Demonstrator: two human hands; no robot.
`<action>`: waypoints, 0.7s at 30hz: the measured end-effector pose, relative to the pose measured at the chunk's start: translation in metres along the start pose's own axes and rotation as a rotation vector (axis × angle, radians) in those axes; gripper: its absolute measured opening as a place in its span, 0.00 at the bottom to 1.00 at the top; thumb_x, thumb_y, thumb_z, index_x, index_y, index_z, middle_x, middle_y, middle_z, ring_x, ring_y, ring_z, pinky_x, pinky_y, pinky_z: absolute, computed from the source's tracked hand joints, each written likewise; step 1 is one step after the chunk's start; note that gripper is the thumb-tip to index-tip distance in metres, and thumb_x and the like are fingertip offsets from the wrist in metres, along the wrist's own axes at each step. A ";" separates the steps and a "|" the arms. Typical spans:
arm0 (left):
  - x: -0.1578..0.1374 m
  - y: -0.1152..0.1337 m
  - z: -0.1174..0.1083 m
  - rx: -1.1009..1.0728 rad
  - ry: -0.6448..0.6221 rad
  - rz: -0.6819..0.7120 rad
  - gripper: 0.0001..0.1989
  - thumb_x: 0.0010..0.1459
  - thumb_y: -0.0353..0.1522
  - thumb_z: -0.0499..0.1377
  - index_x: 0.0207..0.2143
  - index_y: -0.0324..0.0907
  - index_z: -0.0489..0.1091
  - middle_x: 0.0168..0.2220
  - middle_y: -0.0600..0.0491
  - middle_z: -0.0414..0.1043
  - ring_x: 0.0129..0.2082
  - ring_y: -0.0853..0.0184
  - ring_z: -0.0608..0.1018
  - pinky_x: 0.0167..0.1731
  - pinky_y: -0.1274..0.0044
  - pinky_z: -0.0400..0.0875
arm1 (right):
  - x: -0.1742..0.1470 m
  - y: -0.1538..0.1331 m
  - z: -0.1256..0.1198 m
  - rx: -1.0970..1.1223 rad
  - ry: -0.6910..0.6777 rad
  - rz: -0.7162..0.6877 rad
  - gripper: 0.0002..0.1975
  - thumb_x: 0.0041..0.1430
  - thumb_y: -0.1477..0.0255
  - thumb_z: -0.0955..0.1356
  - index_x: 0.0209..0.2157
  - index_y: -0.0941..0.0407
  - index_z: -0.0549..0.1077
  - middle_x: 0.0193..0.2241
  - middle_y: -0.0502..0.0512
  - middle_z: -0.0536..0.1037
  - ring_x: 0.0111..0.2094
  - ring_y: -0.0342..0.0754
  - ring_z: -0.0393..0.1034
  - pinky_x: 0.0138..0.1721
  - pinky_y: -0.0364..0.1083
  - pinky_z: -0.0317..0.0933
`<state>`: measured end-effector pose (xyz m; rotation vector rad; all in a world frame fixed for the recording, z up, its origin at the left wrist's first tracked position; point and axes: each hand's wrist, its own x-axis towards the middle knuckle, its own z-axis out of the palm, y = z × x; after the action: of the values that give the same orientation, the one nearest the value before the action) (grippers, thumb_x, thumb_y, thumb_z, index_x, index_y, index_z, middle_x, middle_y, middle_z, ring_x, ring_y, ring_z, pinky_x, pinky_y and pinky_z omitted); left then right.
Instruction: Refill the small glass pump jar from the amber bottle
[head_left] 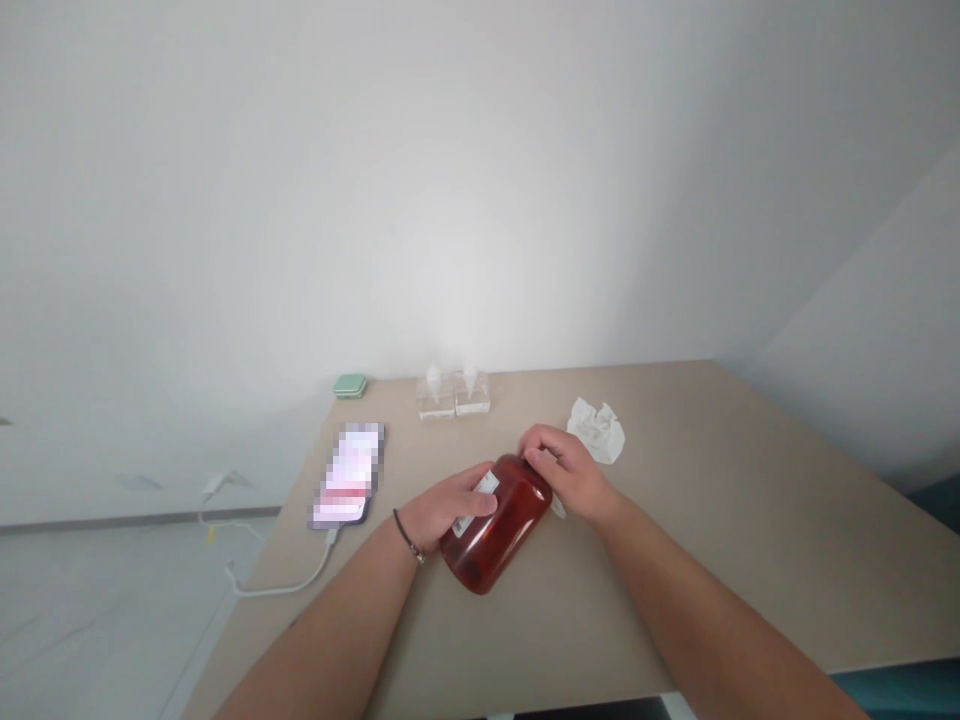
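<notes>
A shiny red-brown bottle (504, 530) lies tilted above the table in front of me, with a white printed label (480, 495) on its side. My left hand (454, 505) is closed around the bottle from the left, thumb across the label. At the bottle's upper right end, my right hand (566, 468) presses with curled fingers. A bit of white tissue (558, 508) pokes out between that hand and the bottle; most of it is hidden. The bottle's far side, and any cap, are out of sight.
A crumpled white tissue (598, 431) lies beyond my right hand. At the back stand two clear boxes (454, 397) with white tips, and a green case (350, 386). A phone (349, 477) with a white cable (289, 588) lies on the left of the beige table (750, 520).
</notes>
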<state>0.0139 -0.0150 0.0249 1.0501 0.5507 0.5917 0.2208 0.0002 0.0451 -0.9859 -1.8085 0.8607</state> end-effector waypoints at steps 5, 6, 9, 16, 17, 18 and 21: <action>-0.001 -0.001 0.003 0.124 -0.002 0.075 0.30 0.42 0.42 0.72 0.45 0.39 0.69 0.37 0.52 0.71 0.35 0.66 0.72 0.36 0.76 0.65 | 0.000 -0.006 -0.011 -0.333 -0.123 -0.150 0.21 0.65 0.63 0.57 0.18 0.54 0.54 0.17 0.45 0.56 0.21 0.42 0.53 0.26 0.44 0.46; -0.001 0.000 0.004 0.160 0.006 0.089 0.29 0.42 0.42 0.72 0.44 0.39 0.69 0.37 0.53 0.71 0.35 0.66 0.72 0.37 0.76 0.65 | 0.000 -0.008 -0.011 -0.343 -0.130 -0.144 0.21 0.65 0.63 0.57 0.18 0.54 0.53 0.16 0.44 0.55 0.20 0.41 0.52 0.25 0.44 0.45; -0.001 0.003 0.007 0.260 0.034 0.103 0.29 0.42 0.43 0.72 0.44 0.39 0.68 0.37 0.53 0.71 0.36 0.65 0.72 0.38 0.75 0.66 | 0.000 -0.010 -0.010 -0.339 -0.123 -0.083 0.22 0.64 0.63 0.57 0.17 0.53 0.50 0.15 0.44 0.52 0.19 0.40 0.51 0.24 0.44 0.44; -0.004 0.012 0.010 0.417 0.089 0.116 0.29 0.44 0.43 0.71 0.44 0.38 0.68 0.38 0.51 0.72 0.36 0.64 0.73 0.39 0.73 0.67 | 0.002 -0.013 -0.009 -0.316 -0.105 0.045 0.22 0.61 0.62 0.58 0.16 0.54 0.51 0.14 0.44 0.53 0.19 0.40 0.51 0.23 0.43 0.43; -0.004 0.012 0.011 0.425 0.093 0.117 0.29 0.44 0.43 0.71 0.44 0.38 0.68 0.38 0.51 0.73 0.37 0.63 0.74 0.39 0.73 0.67 | 0.002 -0.014 -0.008 -0.314 -0.103 0.057 0.22 0.61 0.62 0.58 0.16 0.54 0.51 0.14 0.45 0.53 0.19 0.40 0.51 0.22 0.43 0.43; -0.004 0.012 0.011 0.431 0.095 0.118 0.28 0.44 0.43 0.70 0.44 0.38 0.68 0.38 0.51 0.73 0.37 0.63 0.74 0.39 0.73 0.67 | 0.002 -0.014 -0.008 -0.312 -0.099 0.067 0.22 0.61 0.63 0.59 0.16 0.54 0.51 0.14 0.45 0.53 0.19 0.40 0.51 0.22 0.43 0.43; -0.004 0.012 0.011 0.442 0.097 0.121 0.28 0.45 0.43 0.70 0.45 0.38 0.68 0.39 0.51 0.73 0.37 0.62 0.74 0.40 0.72 0.68 | 0.002 -0.015 -0.007 -0.298 -0.085 0.088 0.22 0.60 0.63 0.59 0.15 0.54 0.52 0.14 0.45 0.53 0.19 0.40 0.51 0.21 0.43 0.43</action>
<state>0.0166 -0.0203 0.0404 1.4853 0.7263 0.6450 0.2226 -0.0038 0.0610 -1.2409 -2.0177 0.7060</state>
